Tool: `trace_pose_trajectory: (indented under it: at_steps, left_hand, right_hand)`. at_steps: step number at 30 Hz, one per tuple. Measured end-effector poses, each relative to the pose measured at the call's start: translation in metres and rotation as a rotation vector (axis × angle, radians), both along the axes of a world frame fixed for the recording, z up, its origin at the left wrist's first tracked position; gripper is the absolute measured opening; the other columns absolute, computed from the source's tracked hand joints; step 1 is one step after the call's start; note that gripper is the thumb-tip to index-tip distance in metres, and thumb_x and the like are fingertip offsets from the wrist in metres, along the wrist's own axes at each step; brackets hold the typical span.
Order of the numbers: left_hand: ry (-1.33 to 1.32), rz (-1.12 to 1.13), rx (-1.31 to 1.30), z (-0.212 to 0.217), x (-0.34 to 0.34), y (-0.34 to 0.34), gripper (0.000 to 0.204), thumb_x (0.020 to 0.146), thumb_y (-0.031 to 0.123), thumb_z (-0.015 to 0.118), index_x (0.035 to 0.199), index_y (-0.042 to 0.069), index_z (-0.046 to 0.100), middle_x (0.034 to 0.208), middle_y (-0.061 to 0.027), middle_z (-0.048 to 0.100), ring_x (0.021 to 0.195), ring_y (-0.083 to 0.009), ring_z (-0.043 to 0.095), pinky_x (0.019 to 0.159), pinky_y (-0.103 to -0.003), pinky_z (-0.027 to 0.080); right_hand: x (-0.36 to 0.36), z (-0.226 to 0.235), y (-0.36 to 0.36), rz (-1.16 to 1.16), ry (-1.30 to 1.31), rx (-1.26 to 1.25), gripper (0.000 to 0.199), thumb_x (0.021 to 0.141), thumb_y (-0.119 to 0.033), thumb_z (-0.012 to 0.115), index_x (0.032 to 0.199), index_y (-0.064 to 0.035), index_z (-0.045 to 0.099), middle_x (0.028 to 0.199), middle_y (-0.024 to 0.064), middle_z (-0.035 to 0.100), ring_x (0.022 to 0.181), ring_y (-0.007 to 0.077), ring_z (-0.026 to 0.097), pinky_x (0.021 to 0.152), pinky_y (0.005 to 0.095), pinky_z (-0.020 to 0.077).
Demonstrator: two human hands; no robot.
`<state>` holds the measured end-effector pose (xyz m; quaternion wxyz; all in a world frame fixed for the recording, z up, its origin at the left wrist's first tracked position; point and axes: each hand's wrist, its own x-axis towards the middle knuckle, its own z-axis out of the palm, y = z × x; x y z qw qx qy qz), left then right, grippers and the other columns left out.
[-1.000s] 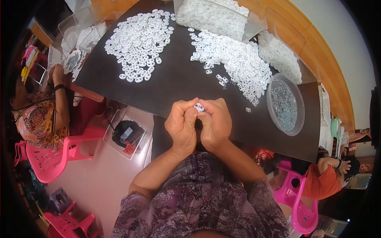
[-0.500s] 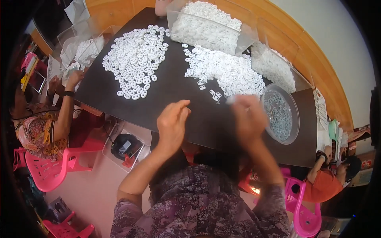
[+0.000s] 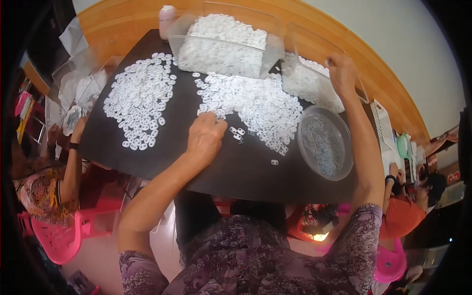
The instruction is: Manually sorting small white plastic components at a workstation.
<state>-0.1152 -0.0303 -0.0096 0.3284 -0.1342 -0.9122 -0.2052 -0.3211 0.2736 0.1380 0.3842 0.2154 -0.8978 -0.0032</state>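
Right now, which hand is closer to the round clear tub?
Right. The right hand is just beyond the round clear tub; the left hand is farther away, left of the tub, at the middle white pile.

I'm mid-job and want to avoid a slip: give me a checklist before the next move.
1. Left hand at middle pile of white two-hole pieces: ok.
2. Left hand's hold on anything: cannot tell.
3. Right hand clear of round fastener dish: ok, raised near right-hand clear bin.
4. Right hand's contents: cannot tell.
5. Left pile of white oval pieces separate from middle pile: ok.
6. No strays: not ok, lone white piece beside dish.
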Motion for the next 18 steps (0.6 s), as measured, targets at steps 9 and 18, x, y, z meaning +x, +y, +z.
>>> trace_pose_trajectory:
  at_steps: [9,18]
  left_hand:
    - [-0.154,-0.01,0.05,0.01,0.004,-0.007,0.005,0.069,-0.001,0.057,0.07,0.004,0.058,0.074,-0.0138,0.051,0.077,-0.0329,0.053,0.063,-0.042,0.045]
    - [-0.255,-0.107,0.284,0.023,0.025,-0.005,0.009,0.072,0.002,0.064,0.078,0.004,0.058,0.072,-0.0096,0.053,0.068,-0.0244,0.055,0.061,-0.033,0.044]
  right_hand:
    - [0.061,-0.007,-0.034,0.324,0.171,-0.114,0.014,0.074,-0.004,0.065,0.088,-0.0067,0.066,0.083,0.0132,0.063,0.078,0.0298,0.059,0.069,0.0372,0.0463]
    - [0.148,-0.097,-0.091,0.639,-0.375,-0.183,0.01,0.07,-0.004,0.067,0.08,-0.007,0.064,0.076,0.0092,0.06,0.074,0.0282,0.056,0.066,0.0359,0.0447]
